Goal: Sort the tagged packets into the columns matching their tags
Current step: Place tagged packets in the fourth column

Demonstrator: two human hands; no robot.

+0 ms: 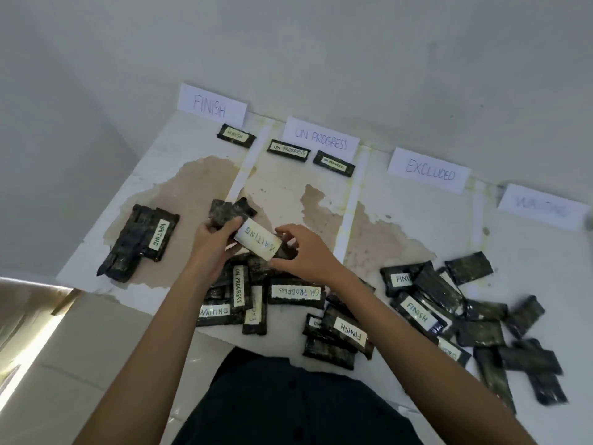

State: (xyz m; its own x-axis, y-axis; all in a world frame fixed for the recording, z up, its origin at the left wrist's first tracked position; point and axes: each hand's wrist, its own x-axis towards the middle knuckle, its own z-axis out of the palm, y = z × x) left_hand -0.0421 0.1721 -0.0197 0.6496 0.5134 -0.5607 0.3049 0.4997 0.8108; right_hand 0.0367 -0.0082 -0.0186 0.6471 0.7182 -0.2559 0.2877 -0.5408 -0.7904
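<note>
Two hands are holding one WAITING packet [258,239]
Left hand [213,240] is gripping its left end — right hand [306,252] is pinching the right end with curled fingers.

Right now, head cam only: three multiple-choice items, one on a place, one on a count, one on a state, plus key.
1. Where is the WAITING sign in the row of signs?
A far left
B second from left
C far right

2. How many packets lie just below the ON PROGRESS sign?
A one
B two
C four

3. The WAITING packet at centre is:
A gripped by both hands
B lying untouched
C tucked under a sign

Key:
1 C, it ends the row past the EXCLUDED sign.
2 B, two lie side by side there.
3 A, the left hand and right hand each grip an end.
</note>
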